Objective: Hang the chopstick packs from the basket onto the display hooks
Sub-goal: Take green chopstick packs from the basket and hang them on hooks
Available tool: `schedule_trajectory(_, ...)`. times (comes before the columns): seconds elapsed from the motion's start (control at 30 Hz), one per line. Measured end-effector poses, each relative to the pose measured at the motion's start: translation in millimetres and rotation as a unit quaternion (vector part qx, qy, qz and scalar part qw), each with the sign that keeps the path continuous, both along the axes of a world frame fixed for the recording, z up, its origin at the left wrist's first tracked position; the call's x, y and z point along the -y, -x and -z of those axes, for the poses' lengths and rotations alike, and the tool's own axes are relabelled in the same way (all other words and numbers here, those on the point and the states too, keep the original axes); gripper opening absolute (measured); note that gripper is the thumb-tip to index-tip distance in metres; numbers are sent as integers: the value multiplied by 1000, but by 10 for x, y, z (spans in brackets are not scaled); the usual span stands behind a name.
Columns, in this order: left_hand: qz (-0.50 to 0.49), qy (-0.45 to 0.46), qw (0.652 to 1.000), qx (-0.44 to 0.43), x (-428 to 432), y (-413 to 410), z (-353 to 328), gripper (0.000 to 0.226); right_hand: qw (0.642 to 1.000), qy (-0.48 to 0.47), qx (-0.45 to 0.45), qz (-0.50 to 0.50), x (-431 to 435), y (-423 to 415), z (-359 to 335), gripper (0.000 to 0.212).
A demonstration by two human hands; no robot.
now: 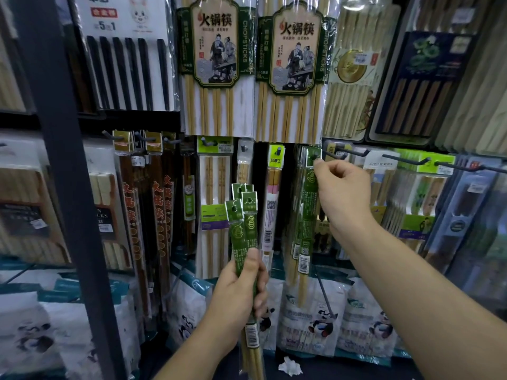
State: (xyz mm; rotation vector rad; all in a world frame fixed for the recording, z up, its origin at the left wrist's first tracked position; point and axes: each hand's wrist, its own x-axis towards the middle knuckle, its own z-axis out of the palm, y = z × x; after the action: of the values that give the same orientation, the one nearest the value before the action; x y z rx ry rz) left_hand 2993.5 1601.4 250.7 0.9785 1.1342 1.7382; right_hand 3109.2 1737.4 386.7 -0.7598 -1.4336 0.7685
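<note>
My left hand (pixel 240 283) grips a bundle of green chopstick packs (pixel 242 223) upright, their punched header holes at the top. My right hand (pixel 340 185) is raised to the right and pinches the top of one green pack (pixel 307 215) at a display hook (pixel 333 154). That pack hangs in front of other green packs of the same kind. Whether its hole is over the hook tip is hidden by my fingers. No basket is in view.
The wall is packed with hanging chopstick packs: large hotpot packs (pixel 216 64) above, dark red-lettered ones (pixel 142 215) at left. More black hooks (pixel 406 160) stick out to the right. A dark upright post (pixel 63 187) stands left. Panda-printed bags (pixel 323 316) fill the shelf below.
</note>
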Motion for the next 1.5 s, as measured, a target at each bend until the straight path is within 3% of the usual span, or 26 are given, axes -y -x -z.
schedule_trajectory(0.2, 47, -34, 993, 105, -17, 46, 28, 54, 999, 21, -4, 29, -18, -11, 106, 33)
schedule_trajectory(0.3, 30, -46, 995, 80, -27, 51, 43, 42, 999, 27, 6, 28, 105, -32, 142, 28)
schedule_trajectory(0.4, 18, -48, 997, 49, -12, 40, 36, 28, 996, 40, 52, -59, 308, -13, 219, 22)
schedule_trajectory(0.5, 15, -45, 998, 39, 10, 18, 28, 28, 980, 47, 127, -146, 486, 50, 309, 15)
schedule_trajectory(0.7, 11, -44, 999, 12, 35, -4, 4, 37, 970, 56, 162, -172, 550, 131, 412, 33)
schedule_trajectory(0.87, -22, -22, 999, 20, 16, -1, 12, 56, 973, 125, 55, -186, 530, 89, 340, 20)
schedule_trajectory(1.03, -78, -13, 995, -65, -8, 35, 57, 59, 982, 138, -48, -121, 415, -33, 62, 19)
schedule_trajectory(1.27, -8, -33, 999, -27, 7, 37, 42, 38, 997, 53, -40, -37, 258, -51, -106, 30)
schedule_trajectory(1.5, 6, -30, 999, 16, 0, 36, 40, 56, 997, 56, -37, -23, 196, -52, -66, 35)
